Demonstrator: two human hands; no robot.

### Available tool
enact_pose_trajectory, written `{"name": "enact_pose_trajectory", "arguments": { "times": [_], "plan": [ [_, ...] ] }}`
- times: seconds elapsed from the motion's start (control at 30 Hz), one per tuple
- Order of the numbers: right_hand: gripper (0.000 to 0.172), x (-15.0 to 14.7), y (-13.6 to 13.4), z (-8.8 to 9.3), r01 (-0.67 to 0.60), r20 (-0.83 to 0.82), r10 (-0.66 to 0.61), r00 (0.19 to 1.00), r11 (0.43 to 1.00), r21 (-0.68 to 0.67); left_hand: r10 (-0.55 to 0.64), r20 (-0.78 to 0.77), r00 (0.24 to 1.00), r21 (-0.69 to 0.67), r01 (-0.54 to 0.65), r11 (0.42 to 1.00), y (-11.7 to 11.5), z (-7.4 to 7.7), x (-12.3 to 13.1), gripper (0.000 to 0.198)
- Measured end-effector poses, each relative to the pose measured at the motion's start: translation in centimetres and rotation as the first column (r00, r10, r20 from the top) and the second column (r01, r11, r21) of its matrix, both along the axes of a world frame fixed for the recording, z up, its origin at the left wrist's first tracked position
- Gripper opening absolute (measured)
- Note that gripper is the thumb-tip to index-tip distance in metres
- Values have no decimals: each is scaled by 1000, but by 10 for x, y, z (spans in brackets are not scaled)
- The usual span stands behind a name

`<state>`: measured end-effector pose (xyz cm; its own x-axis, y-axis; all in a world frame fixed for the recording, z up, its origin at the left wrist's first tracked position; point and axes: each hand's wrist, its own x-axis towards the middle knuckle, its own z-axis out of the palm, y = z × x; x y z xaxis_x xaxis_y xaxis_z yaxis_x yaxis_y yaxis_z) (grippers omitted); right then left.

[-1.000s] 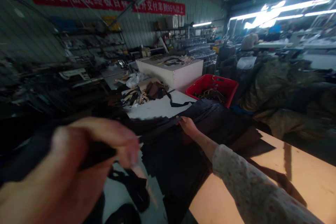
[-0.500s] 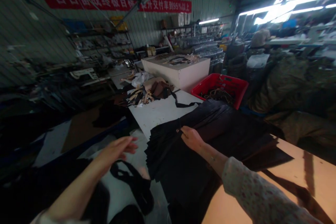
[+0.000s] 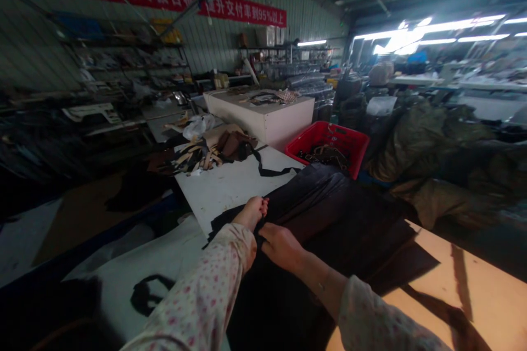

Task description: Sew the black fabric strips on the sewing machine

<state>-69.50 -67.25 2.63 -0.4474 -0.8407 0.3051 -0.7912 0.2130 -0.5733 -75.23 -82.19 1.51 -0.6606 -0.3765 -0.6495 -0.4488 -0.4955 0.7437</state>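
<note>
— Workshop tables fill the view: a white table [image 3: 222, 186] runs toward twelve o'clock, and a bare wooden table [image 3: 486, 296] sits at four o'clock. What lies between them?

— Black fabric [image 3: 329, 219], a stack of dark sheets spread across the middle, overlapping the edges of both tables.

— And the hands?

— Both rest on the near left edge of the fabric, side by side and almost touching. The left hand [image 3: 252, 213] lies at eleven o'clock from the right hand [image 3: 282, 245], fingers curled over the edge. The right hand presses on the cloth with fingers bent. Whether either one actually pinches a layer, I cannot tell; the dark cloth hides the fingertips.

— What else is around?

— A red crate [image 3: 329, 140] stands beyond the fabric at one o'clock. A heap of scraps [image 3: 214, 151] sits at the far end of the white table, at eleven o'clock, with a black strap [image 3: 272, 170] trailing from it. A loose black strip [image 3: 144, 296] lies at eight o'clock, well apart from the hands. Red banners [image 3: 242, 10] hang on the back wall.
</note>
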Motion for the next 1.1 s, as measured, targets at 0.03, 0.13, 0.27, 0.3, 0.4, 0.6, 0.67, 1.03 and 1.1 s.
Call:
{"name": "enact_pose_trajectory", "arguments": {
  "times": [0.03,0.13,0.27,0.3,0.4,0.6,0.67,1.03,1.1],
  "plan": [
    [10,-3,2,2,-32,56,33,998,999,-20,10,-5,1000,-28,-11,1000,1,-2,1,21],
    [13,-25,9,12,15,343,18,939,996,-91,14,-44,999,-114,-19,993,12,-1,10,18],
    [29,-69,-1,26,258,646,-196,738,966,-1,-69,-153,986,-220,34,975,48,11,31,18],
    [28,-77,-8,28,278,679,-214,702,961,16,-97,-174,980,-242,53,969,60,13,38,19],
    [25,-92,-25,39,295,729,-189,658,955,-19,-164,-211,964,-318,91,944,95,14,62,21],
    [25,-88,-20,85,295,722,-52,690,931,-216,-452,-181,873,-828,113,549,132,-10,95,17],
    [23,-85,-18,92,265,711,-54,701,945,-189,-495,-107,863,-883,147,446,137,-14,100,18],
    [27,-53,-48,73,87,614,-72,786,996,5,-510,70,858,-892,283,354,155,-11,120,26],
    [27,-44,-46,79,31,581,-47,812,999,37,-482,32,875,-876,256,408,156,-14,117,26]
  ]
}}
